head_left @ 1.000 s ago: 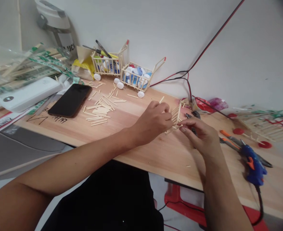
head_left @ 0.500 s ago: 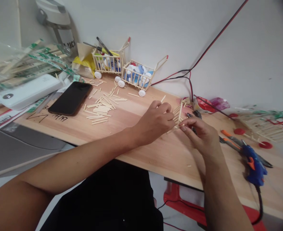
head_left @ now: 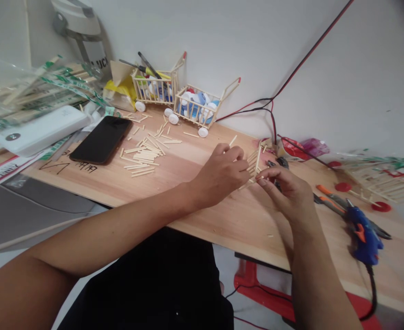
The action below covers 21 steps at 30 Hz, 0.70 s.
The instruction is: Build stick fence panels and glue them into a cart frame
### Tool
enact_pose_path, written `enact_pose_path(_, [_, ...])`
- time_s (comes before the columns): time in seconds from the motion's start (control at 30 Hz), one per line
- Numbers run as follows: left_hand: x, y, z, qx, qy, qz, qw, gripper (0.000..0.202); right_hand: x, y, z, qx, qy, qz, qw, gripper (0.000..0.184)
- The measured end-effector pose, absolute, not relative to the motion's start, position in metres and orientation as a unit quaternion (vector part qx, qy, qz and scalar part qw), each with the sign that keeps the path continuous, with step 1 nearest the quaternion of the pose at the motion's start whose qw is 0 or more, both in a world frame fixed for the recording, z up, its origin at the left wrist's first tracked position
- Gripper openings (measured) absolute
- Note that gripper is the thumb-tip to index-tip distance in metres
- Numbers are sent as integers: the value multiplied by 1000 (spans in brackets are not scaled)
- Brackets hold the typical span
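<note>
Between my hands, low over the table, is a small frame of thin wooden sticks (head_left: 258, 160), partly hidden by my fingers. My left hand (head_left: 224, 176) is closed on its left side, fingers curled. At its right edge my right hand (head_left: 286, 188) pinches thumb and forefinger at a stick's end. Left of my hands lies a pile of short cut wooden sticks (head_left: 146, 155). Behind them stand two small stick carts: one with white wheels holding blue and white bottle caps (head_left: 197, 107), the other cart (head_left: 155, 89) holding caps and pens.
A blue glue gun (head_left: 365, 236) and orange-handled pliers (head_left: 332, 199) lie on the right, with red caps (head_left: 380, 207) beyond. A black phone (head_left: 101, 140) and white power bank (head_left: 42, 130) lie left, before bagged sticks (head_left: 51, 85). Red and black wires (head_left: 305, 55) cross the wall.
Almost nothing differs. Both hands keep their hold on the stick frame, and the view has shifted very slightly.
</note>
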<state>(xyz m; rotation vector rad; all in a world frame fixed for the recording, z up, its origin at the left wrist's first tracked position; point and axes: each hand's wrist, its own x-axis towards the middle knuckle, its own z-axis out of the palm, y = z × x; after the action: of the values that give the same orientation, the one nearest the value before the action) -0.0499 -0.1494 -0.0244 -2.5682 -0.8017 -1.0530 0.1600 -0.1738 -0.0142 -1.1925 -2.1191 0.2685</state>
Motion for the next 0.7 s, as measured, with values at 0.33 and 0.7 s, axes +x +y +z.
enact_pose_path(0.33, [-50, -151, -24, -882, -292, -348, 122, 21, 160, -172, -16, -458, -813, 104, 344, 4])
enact_pose_path(0.7, [-49, -152, -23, -883, -293, -348, 116, 22, 159, -175, -15, -461, -811, 107, 344, 2])
